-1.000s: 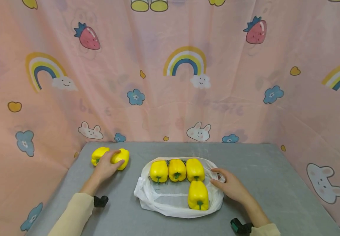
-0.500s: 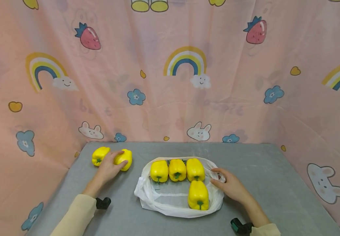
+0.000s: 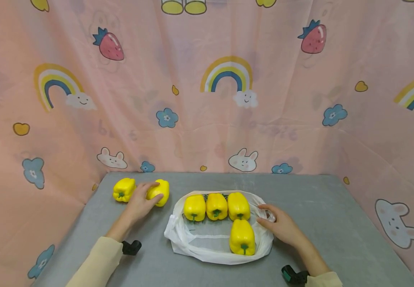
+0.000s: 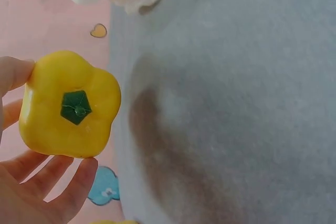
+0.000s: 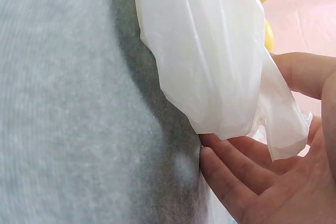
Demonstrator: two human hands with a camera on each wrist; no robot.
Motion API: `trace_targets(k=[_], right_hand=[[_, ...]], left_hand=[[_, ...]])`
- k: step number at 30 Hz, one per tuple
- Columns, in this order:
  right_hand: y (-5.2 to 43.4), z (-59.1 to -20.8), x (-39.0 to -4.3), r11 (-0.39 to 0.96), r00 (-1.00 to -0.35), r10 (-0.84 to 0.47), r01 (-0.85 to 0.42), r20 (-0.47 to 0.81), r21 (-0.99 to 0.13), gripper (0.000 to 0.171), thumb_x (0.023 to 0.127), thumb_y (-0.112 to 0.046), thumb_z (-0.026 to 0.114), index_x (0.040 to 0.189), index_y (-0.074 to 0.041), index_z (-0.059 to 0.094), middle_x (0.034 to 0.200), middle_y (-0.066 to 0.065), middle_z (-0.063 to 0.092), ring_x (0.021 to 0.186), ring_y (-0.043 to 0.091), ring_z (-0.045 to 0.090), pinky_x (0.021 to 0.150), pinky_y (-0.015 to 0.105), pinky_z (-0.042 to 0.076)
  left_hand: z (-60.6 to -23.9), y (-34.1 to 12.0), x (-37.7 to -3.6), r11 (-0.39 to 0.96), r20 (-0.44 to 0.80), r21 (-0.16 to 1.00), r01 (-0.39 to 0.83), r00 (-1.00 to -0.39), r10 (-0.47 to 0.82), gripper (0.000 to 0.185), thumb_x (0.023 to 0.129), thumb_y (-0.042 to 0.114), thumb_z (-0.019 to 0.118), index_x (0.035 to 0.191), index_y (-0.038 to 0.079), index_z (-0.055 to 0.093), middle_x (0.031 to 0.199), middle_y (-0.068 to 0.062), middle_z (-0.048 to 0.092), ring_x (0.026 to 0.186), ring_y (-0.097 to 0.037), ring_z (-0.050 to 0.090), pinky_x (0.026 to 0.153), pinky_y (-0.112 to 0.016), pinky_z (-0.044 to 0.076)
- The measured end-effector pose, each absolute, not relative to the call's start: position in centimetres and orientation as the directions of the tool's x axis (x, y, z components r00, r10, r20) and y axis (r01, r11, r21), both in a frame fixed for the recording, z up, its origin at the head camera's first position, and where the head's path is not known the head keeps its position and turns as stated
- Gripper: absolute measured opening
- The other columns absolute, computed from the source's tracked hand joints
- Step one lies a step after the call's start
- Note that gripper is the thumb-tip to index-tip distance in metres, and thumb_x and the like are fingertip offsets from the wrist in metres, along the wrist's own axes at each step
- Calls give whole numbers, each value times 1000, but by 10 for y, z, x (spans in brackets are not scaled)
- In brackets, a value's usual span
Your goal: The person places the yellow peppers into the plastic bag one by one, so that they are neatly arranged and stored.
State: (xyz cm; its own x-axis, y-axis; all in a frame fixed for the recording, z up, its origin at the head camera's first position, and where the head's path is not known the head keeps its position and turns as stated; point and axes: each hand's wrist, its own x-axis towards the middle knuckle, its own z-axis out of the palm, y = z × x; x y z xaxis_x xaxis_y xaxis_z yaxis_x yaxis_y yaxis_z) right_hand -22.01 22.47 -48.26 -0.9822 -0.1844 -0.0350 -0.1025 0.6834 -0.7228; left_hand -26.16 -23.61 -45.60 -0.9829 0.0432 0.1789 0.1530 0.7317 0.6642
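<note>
My left hand grips a yellow bell pepper between thumb and fingers, its green stem end facing the left wrist camera. A shadow falls on the table beside that pepper. Another yellow bell pepper lies just left of the hand. In the middle sits a white plastic bag, its mouth spread wide. Inside it, three yellow peppers form a row at the back, and one more pepper lies at the front right. My right hand holds the bag's right rim, thumb and fingers on either side of the plastic.
A grey table carries everything. Pink printed cloth hangs behind it and along both sides. Each wrist wears a black camera mount, such as the left one.
My left hand has moved right with the pepper, widening the distance from the pepper on the far left. The right hand and the bag hold their place.
</note>
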Motion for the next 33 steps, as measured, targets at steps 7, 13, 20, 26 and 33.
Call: trace_targets(k=[7,13,20,26,33], right_hand=[[224,-482,-220,684,-982,-182,-99,-38,-723,56,98,-38,68,143,-6,56,145,24,52,134,46,46,103,66,42],[224,-482,-220,682,-983,-178,-86,-51,-727,58,98,-39,67,144,-6,54,146,24,51,135,47,45,104,66,41],[225,-482,-220,681,-983,-176,-86,-48,-727,58,98,-39,67,144,-6,54,146,24,51,135,47,45,104,66,41],[224,-482,-220,681,-982,-182,-95,-43,-726,58,98,-39,67,144,-6,54,146,24,51,135,46,46,104,65,42],[224,-482,-219,679,-982,-186,-98,-41,-727,58,98,-40,67,144,-6,54,146,24,51,135,47,46,103,65,42]], left_hand=[[-449,-227,-257,714,190,681,162,-981,42,52,97,33,71,142,11,57,139,-21,50,124,-38,50,108,-59,41],[-442,-222,-253,688,224,702,184,-974,32,50,97,35,70,140,11,58,137,-20,51,122,-37,51,104,-59,42],[-431,-211,-247,675,241,711,196,-970,28,50,96,35,71,139,12,60,136,-18,52,117,-34,51,96,-53,48],[-421,-203,-241,676,286,695,243,-957,50,48,96,33,72,137,11,61,132,-17,55,113,-32,54,90,-49,53],[-414,-192,-234,630,344,705,325,-934,97,43,95,29,74,133,11,64,126,-15,57,105,-29,56,82,-41,54]])
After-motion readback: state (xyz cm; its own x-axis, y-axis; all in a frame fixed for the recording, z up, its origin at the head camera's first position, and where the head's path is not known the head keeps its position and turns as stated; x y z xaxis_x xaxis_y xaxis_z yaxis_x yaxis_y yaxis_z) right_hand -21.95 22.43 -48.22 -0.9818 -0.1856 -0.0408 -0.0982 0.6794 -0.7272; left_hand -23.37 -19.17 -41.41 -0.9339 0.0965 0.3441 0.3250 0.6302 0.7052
